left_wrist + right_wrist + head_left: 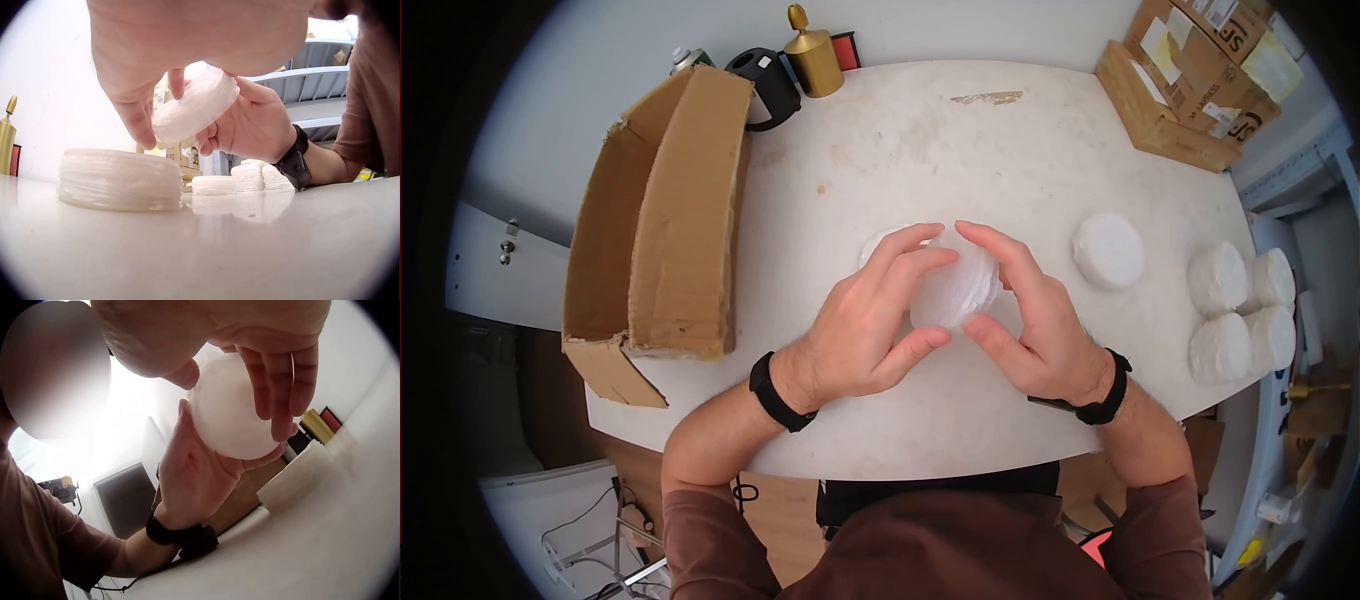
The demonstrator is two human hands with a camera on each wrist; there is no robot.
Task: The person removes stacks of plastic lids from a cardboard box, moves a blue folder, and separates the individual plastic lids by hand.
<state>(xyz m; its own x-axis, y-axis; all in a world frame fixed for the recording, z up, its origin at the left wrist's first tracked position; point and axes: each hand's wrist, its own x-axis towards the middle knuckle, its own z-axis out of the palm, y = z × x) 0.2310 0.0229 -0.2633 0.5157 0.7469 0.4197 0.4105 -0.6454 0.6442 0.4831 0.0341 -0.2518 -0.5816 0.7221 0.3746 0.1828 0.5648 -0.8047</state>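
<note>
A white round disc (960, 285), seemingly wrapped in thin translucent film, is held tilted above the table between both hands. My left hand (862, 318) grips its left side, thumb low and fingers over the upper edge. From the other side my right hand (1040, 325) holds it with curved fingers and thumb at the rim. The left wrist view shows the disc (197, 106) raised off the tabletop, its rim layered and wrinkled. Its broad face (228, 412) shows in the right wrist view. Another white disc (119, 181) lies flat beside the left hand, mostly hidden behind it in the head view.
One more white disc (1108, 250) lies right of the hands, and several stand grouped (1220, 350) at the table's right edge. An open cardboard box (685, 220) takes up the left side. A black holder (768, 90), gold canister (815, 65) and cartons (1200, 85) stand at the back.
</note>
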